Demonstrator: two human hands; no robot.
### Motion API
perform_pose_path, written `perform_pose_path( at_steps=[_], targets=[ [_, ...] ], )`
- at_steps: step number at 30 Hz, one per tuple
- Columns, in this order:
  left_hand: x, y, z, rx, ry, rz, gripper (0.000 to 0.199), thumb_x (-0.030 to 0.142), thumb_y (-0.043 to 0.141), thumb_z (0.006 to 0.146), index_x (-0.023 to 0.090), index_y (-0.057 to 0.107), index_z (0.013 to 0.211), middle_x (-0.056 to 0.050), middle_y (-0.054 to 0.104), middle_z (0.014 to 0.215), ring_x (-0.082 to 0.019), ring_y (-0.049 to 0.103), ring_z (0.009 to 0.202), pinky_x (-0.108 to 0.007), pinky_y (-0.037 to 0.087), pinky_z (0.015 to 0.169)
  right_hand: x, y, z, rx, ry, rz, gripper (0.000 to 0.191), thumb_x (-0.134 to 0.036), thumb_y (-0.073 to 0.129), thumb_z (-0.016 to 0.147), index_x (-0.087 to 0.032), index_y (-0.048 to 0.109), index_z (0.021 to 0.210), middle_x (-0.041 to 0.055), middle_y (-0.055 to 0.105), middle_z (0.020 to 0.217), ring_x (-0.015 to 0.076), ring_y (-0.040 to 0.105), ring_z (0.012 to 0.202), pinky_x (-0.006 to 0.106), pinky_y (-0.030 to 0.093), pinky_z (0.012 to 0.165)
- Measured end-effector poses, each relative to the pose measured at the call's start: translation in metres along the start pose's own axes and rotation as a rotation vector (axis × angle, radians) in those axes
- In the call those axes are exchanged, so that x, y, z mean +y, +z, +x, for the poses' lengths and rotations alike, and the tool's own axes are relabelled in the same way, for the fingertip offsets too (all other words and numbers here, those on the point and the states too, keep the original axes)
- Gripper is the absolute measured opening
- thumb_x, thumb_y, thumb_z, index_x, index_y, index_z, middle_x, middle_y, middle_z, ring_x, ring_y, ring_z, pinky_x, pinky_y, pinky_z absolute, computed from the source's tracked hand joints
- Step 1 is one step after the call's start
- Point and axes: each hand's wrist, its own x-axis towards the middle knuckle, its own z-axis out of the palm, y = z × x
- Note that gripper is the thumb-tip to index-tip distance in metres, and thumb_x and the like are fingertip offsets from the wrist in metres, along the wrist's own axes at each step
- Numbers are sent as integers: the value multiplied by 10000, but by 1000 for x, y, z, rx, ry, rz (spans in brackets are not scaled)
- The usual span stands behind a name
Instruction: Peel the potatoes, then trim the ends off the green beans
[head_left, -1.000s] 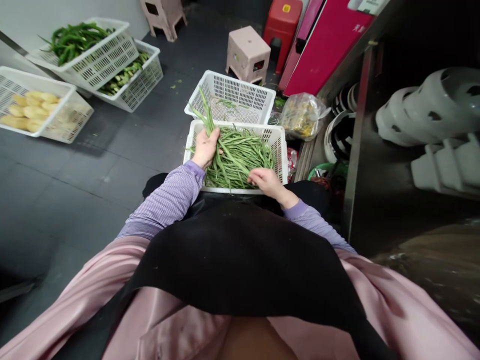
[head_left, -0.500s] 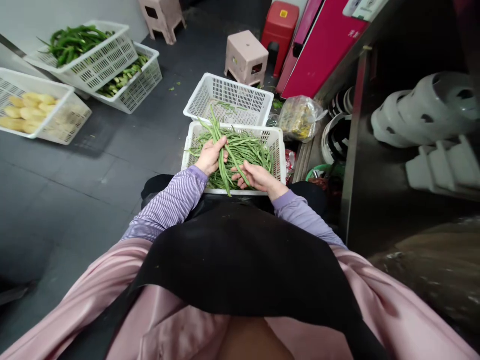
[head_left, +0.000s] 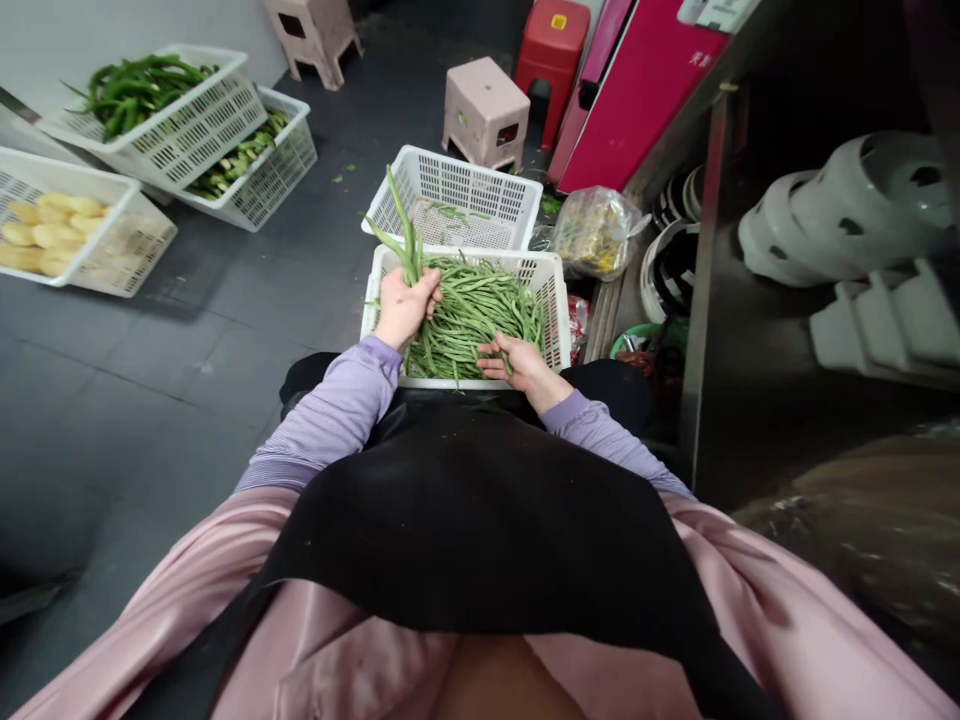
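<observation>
A white basket [head_left: 566,320] full of green beans [head_left: 480,310] stands right in front of my lap. Over its left side, my left hand [head_left: 407,303] is closed around a small bunch of long beans [head_left: 407,232] whose ends point up and away. My right hand [head_left: 517,365] is over the basket's near right part, its thumb and a finger pinched on a bean, the other fingers loosely stretched. Just beyond stands a second white basket [head_left: 532,210] with a few beans on its bottom.
Baskets of green peppers [head_left: 139,90], cut green vegetables [head_left: 240,155] and peeled potatoes [head_left: 52,230] stand at left. Behind are pink stools [head_left: 487,105] and a red stool [head_left: 553,55]. A plastic bag [head_left: 596,235] and a metal shelf [head_left: 709,300] with white dishes flank the right.
My left hand has moved left with its bunch, which is now more upright. The long bean between my hands no longer spans them; my right hand has shifted slightly right.
</observation>
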Motion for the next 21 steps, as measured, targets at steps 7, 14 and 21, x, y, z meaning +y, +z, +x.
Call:
perform_pose_path(
  at_steps=[7,14,21],
  targets=[
    [4,26,-57,-217,149,127,451,314,1143,986,254,718,851,19,719,707,-166,704,633,-250,535,580,-34,-1,8,426,-13,156,317,-178,557,1325,-265,553,1021,-62,711,881,133,714,633,230,619,671],
    [3,29,-14,-151,-132,-44,551,328,1119,1027,252,597,868,91,617,592,-61,449,425,-188,336,440,-28,-1,-25,-273,144,-21,442,-526,727,1334,-256,614,1002,-101,521,683,77,248,445,166,239,439],
    [-10,31,-52,-158,23,46,544,317,1170,930,267,636,836,84,593,610,-112,553,525,-221,428,503,-21,18,-12,142,92,179,579,-477,591,1422,-289,431,899,-147,313,567,75,198,446,138,166,422]
  ],
)
